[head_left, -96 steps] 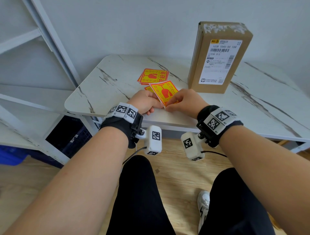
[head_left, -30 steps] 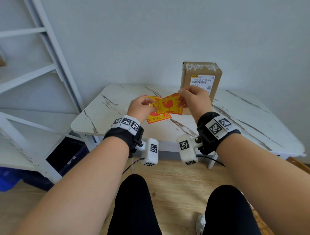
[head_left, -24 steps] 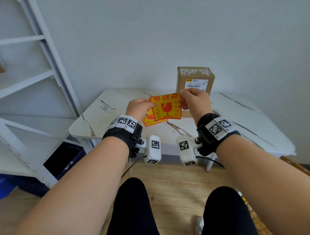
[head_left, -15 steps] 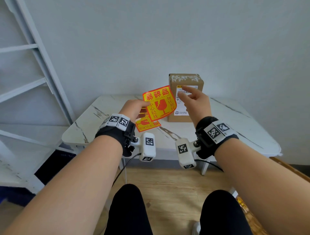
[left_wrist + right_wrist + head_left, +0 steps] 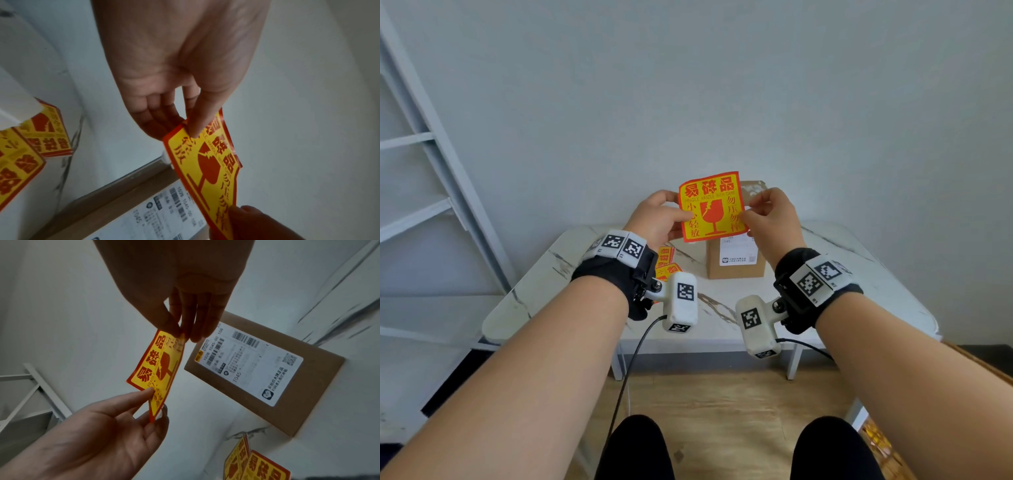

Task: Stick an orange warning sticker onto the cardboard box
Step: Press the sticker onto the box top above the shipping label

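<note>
The orange warning sticker [image 5: 711, 206] is held up in the air, upright and facing the person, its yellow face printed with red characters and a broken goblet. It hangs in front of the upper part of the cardboard box [image 5: 736, 263], not touching it; the right wrist view shows a clear gap between sticker [image 5: 159, 368] and box [image 5: 265, 374].

The left hand [image 5: 657, 219] pinches the sticker's edge at 9 o'clock, thumb on the printed face and fingers behind, as the left wrist view shows [image 5: 174, 78]. The right hand [image 5: 774, 219] pinches the edge at 3 o'clock between thumb and fingertips [image 5: 193, 331]. Both grips are pressed together on the sticker.

The box stands upright on the marble-patterned table [image 5: 859, 274], toward its far edge, with a white shipping label [image 5: 738, 255] on the side facing the person. At 9 o'clock from the box, a stack of spare stickers [image 5: 666, 263] lies flat on the table, partly hidden by the left wrist. A white shelf frame [image 5: 431, 164] stands at 9 o'clock from the table, against the pale wall.
</note>
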Available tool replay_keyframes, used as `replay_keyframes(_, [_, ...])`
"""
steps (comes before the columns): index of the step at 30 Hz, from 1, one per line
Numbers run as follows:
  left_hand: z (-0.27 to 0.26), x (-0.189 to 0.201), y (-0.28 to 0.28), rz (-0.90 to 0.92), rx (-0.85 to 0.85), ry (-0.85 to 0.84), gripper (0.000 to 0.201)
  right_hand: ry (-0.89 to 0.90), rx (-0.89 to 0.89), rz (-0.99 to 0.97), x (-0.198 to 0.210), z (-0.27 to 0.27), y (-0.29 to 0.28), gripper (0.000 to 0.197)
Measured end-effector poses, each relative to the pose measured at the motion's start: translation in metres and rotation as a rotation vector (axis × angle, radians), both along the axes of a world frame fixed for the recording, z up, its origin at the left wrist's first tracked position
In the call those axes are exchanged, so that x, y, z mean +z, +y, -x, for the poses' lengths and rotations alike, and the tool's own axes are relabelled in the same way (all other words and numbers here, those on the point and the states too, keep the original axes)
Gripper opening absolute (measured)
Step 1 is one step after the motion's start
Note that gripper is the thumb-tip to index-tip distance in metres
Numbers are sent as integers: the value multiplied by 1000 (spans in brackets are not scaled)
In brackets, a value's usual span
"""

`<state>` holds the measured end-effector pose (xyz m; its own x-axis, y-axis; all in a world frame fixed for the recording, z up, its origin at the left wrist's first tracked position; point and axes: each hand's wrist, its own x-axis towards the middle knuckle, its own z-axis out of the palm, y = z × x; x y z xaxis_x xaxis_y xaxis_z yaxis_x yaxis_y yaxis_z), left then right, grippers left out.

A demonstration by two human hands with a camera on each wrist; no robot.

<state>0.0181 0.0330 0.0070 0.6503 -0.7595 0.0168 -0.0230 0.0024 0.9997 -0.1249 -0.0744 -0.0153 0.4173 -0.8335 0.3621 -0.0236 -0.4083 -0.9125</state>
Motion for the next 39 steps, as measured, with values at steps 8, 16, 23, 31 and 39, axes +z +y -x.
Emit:
replay_keyframes(8, [-5,18,-43,-29,157,-102,61,52,-54,138,20,1,-35,14])
replay_keyframes(16, [-11,36,-84,-111,218,-262,66,133,-66,164,31,-6,-71,19])
replay_keyframes(23, [-18,27,-101,-209,213,-348,64,207,-82,192,24,-14,-84,21])
replay_keyframes(31, [-19,22,-110,-217,236,-380,60,247,-120,233,22,-17,-90,23])
replay_keyframes(39, [-18,23,-109,-229,222,-389,63,290,-138,260,21,-18,-89,23])
